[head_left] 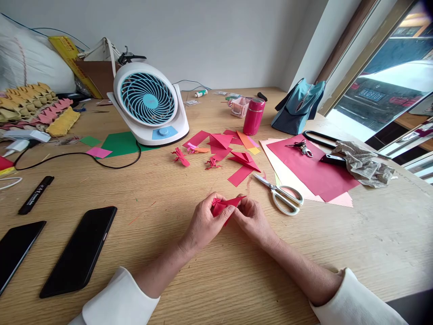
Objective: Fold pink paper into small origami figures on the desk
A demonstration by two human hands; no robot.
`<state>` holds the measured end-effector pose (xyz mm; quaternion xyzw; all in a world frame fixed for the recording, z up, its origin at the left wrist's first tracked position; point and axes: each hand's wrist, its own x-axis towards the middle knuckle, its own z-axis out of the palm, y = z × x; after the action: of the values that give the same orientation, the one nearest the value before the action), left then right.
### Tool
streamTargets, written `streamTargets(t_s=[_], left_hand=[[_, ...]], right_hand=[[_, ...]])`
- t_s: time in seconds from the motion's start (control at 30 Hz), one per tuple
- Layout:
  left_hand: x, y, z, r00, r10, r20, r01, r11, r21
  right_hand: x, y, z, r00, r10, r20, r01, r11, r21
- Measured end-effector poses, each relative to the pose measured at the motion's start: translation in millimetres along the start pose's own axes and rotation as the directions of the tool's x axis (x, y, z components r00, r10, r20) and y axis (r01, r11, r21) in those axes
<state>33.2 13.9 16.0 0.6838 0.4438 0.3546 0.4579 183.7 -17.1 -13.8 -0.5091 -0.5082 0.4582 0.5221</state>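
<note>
Both hands meet over the front middle of the table around a piece of folded red paper (231, 202). My left hand (209, 221) pinches it from the left, its thumb lying across the paper. On the other side, my right hand (252, 219) is closed on the paper's right edge; some of its fingertips are hidden. Beyond them lie small folded red paper figures (213, 163), one more red figure (181, 156), and several red paper pieces (221, 143). White-handled scissors (287, 198) rest just right of my right hand, partly open.
A white and blue fan (149, 104) stands at the back left. Two phones (79, 253) and a black marker (35, 195) lie at left. A pink flask (253, 116), a teal bag (297, 110) and red paper sheets (307, 169) with keys (304, 148) are at right.
</note>
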Motion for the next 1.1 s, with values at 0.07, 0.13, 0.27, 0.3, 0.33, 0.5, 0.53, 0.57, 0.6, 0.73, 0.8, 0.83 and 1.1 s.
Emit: streamTargets(t_s=[0.07, 0.13, 0.27, 0.3, 0.33, 0.5, 0.53, 0.57, 0.6, 0.73, 0.8, 0.83, 1.1], left_hand=[[0.0, -0.9, 0.5, 1.0, 0.025, 0.0, -0.025, 1.0, -0.001], [1.0, -1.8, 0.2, 1.0, 0.021, 0.015, -0.02, 0.999, -0.03], [4.4, -3.6, -3.2, 1.0, -0.018, -0.004, 0.017, 0.998, -0.054], [5.3, -4.2, -4.3, 1.0, -0.026, -0.014, 0.025, 0.998, -0.063], [6.1, -5.0, -5.4, 0.999, -0.031, -0.025, 0.029, 0.997, -0.076], [7.9, -6.7, -8.0, 0.991, -0.133, 0.001, 0.129, 0.966, -0.224], [7.9, -6.1, -8.0, 0.987, -0.16, 0.016, 0.159, 0.954, -0.254], [7.8, -5.4, -7.9, 0.984, -0.177, 0.027, 0.178, 0.945, -0.273], [7.7, -4.6, -7.8, 0.983, -0.182, 0.035, 0.185, 0.942, -0.28], [6.1, -3.1, -6.7, 0.987, -0.146, 0.071, 0.159, 0.957, -0.243], [5.0, -2.9, -6.3, 0.986, -0.139, 0.092, 0.157, 0.963, -0.22], [4.5, -2.5, -6.3, 0.985, -0.137, 0.102, 0.156, 0.965, -0.213], [4.0, 8.7, -9.5, 0.985, -0.033, 0.168, 0.051, 0.993, -0.107]], right_hand=[[0.2, -1.3, -0.6, 1.0, -0.005, 0.011, 0.005, 1.0, 0.007], [0.2, -2.2, -0.9, 0.999, -0.002, 0.041, 0.002, 1.0, 0.007], [1.2, -1.5, -2.6, 0.996, -0.005, 0.086, 0.005, 1.0, 0.007], [1.9, -1.4, -3.7, 0.996, -0.017, 0.086, 0.017, 1.0, 0.007], [2.7, -1.6, -5.2, 0.996, -0.036, 0.078, 0.035, 0.999, 0.01], [6.4, -10.7, -17.2, 0.97, -0.244, -0.014, 0.243, 0.969, -0.039], [6.7, -13.7, -19.8, 0.95, -0.313, -0.003, 0.311, 0.945, -0.098], [6.8, -16.6, -22.0, 0.925, -0.379, 0.034, 0.379, 0.91, -0.168], [7.0, -19.2, -23.7, 0.896, -0.435, 0.089, 0.443, 0.865, -0.236], [8.1, -23.7, -26.3, 0.811, -0.515, 0.276, 0.584, 0.73, -0.356], [8.9, -23.2, -26.5, 0.804, -0.52, 0.288, 0.594, 0.718, -0.363], [9.4, -23.0, -26.8, 0.804, -0.519, 0.29, 0.594, 0.717, -0.365], [12.8, -24.6, -32.7, 0.821, -0.497, 0.28, 0.57, 0.74, -0.357]])
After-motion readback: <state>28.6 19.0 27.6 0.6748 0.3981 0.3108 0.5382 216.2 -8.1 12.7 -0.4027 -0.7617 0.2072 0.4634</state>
